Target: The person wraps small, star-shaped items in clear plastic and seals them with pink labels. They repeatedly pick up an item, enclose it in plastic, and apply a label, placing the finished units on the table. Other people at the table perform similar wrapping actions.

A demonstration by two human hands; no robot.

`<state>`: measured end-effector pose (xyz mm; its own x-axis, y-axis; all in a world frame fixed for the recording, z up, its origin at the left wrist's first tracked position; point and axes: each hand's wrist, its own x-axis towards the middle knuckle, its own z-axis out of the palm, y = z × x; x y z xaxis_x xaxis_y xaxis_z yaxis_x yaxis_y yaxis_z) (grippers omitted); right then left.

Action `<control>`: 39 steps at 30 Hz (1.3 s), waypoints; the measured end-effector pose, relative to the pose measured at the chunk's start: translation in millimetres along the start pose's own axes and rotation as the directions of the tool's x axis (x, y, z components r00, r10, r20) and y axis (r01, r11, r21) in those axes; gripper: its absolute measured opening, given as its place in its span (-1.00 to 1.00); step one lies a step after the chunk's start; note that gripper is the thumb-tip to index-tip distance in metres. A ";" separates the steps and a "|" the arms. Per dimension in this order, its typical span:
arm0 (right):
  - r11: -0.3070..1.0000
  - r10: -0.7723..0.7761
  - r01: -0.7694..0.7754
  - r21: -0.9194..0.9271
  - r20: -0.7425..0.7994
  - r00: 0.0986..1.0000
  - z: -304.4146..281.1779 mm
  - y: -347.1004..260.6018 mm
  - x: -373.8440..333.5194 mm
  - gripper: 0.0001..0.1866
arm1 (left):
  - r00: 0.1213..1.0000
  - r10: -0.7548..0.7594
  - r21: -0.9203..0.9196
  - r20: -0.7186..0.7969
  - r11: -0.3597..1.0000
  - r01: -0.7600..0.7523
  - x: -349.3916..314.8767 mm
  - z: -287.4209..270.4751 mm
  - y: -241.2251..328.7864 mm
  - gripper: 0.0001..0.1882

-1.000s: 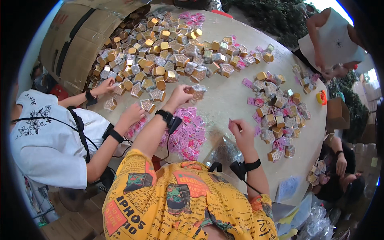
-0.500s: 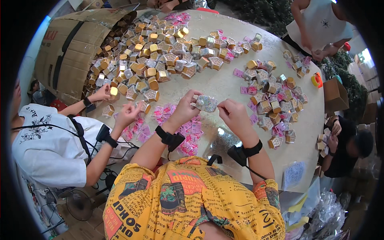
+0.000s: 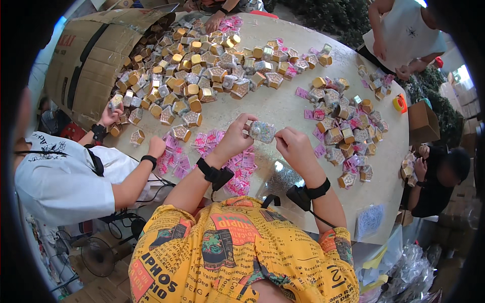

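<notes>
Both hands meet over the near edge of the table, pinching one small silvery box between them — the left hand and the right hand each close fingertips on a side. Held only by its corners, the box could slip or crumple — falling among the pink slips just beneath. The heap of gold and silver boxes lies toward the far left edge.

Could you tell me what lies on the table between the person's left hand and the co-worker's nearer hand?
Head view: pink slips on the table.
</notes>
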<state>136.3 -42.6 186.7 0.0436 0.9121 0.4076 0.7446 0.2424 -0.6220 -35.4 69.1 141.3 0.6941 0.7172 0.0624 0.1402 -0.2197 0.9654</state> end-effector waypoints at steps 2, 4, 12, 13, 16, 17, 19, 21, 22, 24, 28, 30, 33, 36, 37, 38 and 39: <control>1.000 -0.010 0.010 -0.029 0.000 1.000 0.1 -1.3 0.4 -0.92 | 1.000 -0.003 0.013 -0.010 1.000 0.003 -1.0 -0.3 3.6 -0.56; 0.998 -0.022 0.023 -0.066 0.006 1.000 1.6 -1.5 0.3 -0.92 | 0.999 0.048 0.097 -0.021 0.994 -0.046 -1.2 -1.7 1.0 -0.55; 0.975 0.021 -0.005 -0.223 0.068 0.997 5.7 1.5 -0.2 -0.95 | 0.993 0.099 0.227 0.063 0.968 -0.111 -2.5 -3.3 22.6 -0.54; 0.983 0.011 -0.003 -0.182 0.044 0.999 6.5 3.7 -0.9 -0.94 | 0.995 0.080 0.192 0.054 0.977 -0.089 -3.1 -1.9 22.7 -0.52; 0.986 0.148 -0.151 0.069 0.050 0.988 2.6 7.5 -0.1 -0.92 | 0.998 0.064 0.139 0.030 0.988 -0.067 -1.9 -1.4 19.2 -0.46; 0.922 0.290 -0.315 0.225 0.137 0.947 -2.4 6.5 -0.4 -0.91 | 0.997 0.078 0.157 0.023 0.984 -0.081 -2.7 -1.9 14.3 -0.44; 0.730 0.424 -0.508 0.457 0.279 0.862 -7.4 13.3 -1.3 -0.88 | 0.995 0.100 0.191 0.022 0.976 -0.102 -3.3 -3.8 6.8 -0.43; 0.535 0.459 -0.569 0.624 0.351 0.816 -8.0 28.2 -5.7 -0.85 | 0.993 0.109 0.217 0.046 0.969 -0.117 -3.4 -3.2 10.4 -0.44; 0.507 0.446 -0.555 0.659 0.350 0.824 -6.8 32.4 -6.8 -0.90 | 0.993 0.103 0.207 0.050 0.972 -0.111 -2.7 -2.2 10.8 -0.44; 0.427 0.450 -0.550 0.717 0.359 0.818 -1.2 39.1 -10.2 -0.92 | 0.994 0.088 0.189 0.058 0.977 -0.097 -2.4 0.2 9.8 -0.45; 0.325 0.445 -0.517 0.792 0.354 0.822 15.4 50.8 -17.1 -0.94 | 0.996 0.070 0.168 0.064 0.983 -0.080 -4.3 1.9 6.7 -0.44; 0.370 0.466 -0.514 0.774 0.324 0.824 21.6 49.7 -14.9 -0.95 | 0.995 0.082 0.226 0.063 0.969 -0.094 -6.3 0.6 3.8 -0.45; 0.404 0.478 -0.513 0.758 0.303 0.825 28.4 49.2 -16.9 -0.94 | 0.998 0.019 0.218 0.060 0.975 -0.032 -10.8 0.2 4.4 -0.46; 0.362 0.509 -0.534 0.763 0.318 0.800 33.8 49.9 -20.7 -0.93 | 0.999 0.024 0.179 0.029 0.983 -0.029 -13.7 0.9 -3.5 -0.44; 0.367 0.507 -0.537 0.760 0.321 0.800 37.1 50.3 -19.4 -0.93 | 1.000 0.007 0.158 0.023 0.987 -0.010 -14.2 0.1 -3.6 -0.44; 0.365 0.523 -0.547 0.753 0.320 0.790 38.7 48.4 -18.9 -0.93 | 0.999 -0.019 0.174 0.035 0.985 0.013 -16.0 0.4 -2.2 -0.44; 0.371 0.544 -0.554 0.746 0.309 0.780 37.9 51.1 -19.0 -0.92 | 0.998 -0.035 0.187 0.056 0.982 0.024 -11.9 0.8 0.7 -0.44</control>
<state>148.3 -35.0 121.8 0.2336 0.9454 -0.2272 -0.2448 -0.1689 -0.9547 -43.0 59.9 141.1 0.7271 0.6864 0.0144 0.2862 -0.3220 0.9025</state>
